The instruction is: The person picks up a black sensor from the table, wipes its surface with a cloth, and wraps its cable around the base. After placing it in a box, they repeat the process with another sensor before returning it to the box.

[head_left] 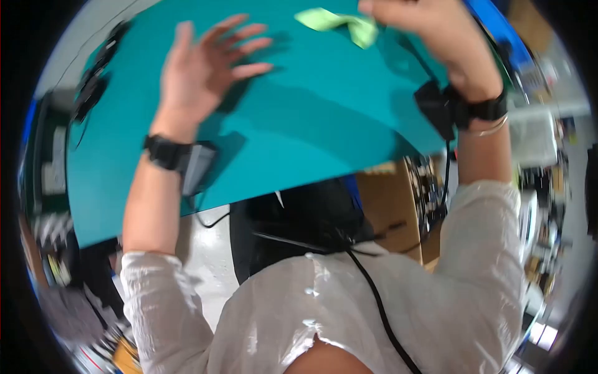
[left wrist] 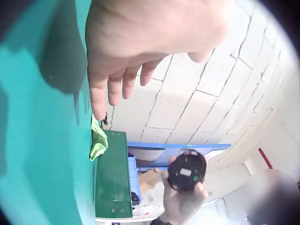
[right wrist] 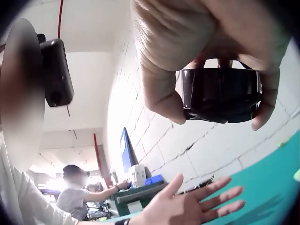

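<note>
My right hand (head_left: 430, 31) (right wrist: 206, 42) (left wrist: 180, 206) grips a round black object (right wrist: 220, 93) (left wrist: 187, 172) between thumb and fingers, seen in both wrist views; that object is out of the head view. Fingers spread and holding nothing, my left hand (head_left: 205, 68) (left wrist: 154, 33) (right wrist: 190, 204) is over the left part of the teal table (head_left: 299, 137). A crumpled light-green cloth (head_left: 336, 22) (left wrist: 98, 143) lies on the table at the top of the head view, just left of my right hand.
Black cabled items (head_left: 93, 87) lie along the table's left edge. An open cardboard box (head_left: 389, 212) is below the near edge. In the right wrist view, another person (right wrist: 77, 192) is in the background by a dark green box (right wrist: 140, 194).
</note>
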A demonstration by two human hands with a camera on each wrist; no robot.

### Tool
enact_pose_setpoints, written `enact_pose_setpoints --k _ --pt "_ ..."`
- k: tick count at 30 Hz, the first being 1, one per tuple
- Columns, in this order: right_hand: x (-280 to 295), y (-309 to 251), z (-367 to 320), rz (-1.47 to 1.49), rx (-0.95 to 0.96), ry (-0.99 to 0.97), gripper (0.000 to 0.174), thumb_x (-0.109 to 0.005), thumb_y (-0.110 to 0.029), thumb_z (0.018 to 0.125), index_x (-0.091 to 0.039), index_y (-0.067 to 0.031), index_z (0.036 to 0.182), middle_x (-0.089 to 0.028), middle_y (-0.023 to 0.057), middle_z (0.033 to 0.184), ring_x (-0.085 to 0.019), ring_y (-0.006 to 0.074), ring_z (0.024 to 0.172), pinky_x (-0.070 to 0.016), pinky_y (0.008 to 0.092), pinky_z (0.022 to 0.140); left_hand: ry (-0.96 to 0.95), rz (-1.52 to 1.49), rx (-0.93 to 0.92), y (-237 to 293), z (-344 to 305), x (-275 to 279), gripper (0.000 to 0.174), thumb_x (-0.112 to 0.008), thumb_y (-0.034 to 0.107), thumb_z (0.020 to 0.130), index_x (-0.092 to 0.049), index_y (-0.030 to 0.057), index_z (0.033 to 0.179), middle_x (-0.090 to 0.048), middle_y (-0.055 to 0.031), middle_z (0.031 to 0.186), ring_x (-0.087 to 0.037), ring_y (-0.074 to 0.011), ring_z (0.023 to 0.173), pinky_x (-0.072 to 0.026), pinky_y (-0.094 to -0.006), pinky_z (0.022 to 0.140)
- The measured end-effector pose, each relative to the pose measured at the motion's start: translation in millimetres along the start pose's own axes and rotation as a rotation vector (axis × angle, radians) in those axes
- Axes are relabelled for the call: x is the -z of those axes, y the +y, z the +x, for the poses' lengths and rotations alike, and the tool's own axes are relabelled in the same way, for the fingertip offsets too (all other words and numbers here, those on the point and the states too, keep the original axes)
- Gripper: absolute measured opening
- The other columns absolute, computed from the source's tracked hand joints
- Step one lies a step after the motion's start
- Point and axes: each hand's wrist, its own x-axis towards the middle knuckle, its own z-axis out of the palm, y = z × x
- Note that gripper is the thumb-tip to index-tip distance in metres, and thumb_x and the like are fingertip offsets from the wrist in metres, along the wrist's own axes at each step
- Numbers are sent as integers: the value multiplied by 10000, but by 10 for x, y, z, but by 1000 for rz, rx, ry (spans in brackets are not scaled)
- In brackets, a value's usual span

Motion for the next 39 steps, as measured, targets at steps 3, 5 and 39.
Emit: enact_pose_setpoints --k 3,5,39 --pt "170 -449 -562 -136 21 293 564 -678 -60 724 -496 -81 1258 -532 39 1078 -537 121 948 -468 229 797 -64 103 19 231 -293 138 857 -351 651 921 -296 -26 1445 -351 -246 1457 -371 -379 1339 -348 -510 1074" --pt "107 -911 -1051 -203 -57 516 572 -662 -65 724 -493 -70 1272 -535 37 1086 -541 122 955 -473 237 805 -114 1 47 295 -357 183 833 -349 600 949 -277 -75 1430 -356 -275 1437 -418 -380 1294 -370 -510 1047" --pt "149 3070 -6239 -747 -1871 541 801 -776 -396 669 -424 -174 1354 -404 208 1401 -469 381 1256 -412 468 1022 216 120 163 775 -645 891 534 -373 123 1028 -142 -41 1480 -153 -204 1556 -214 -268 1434 -247 -376 1178"
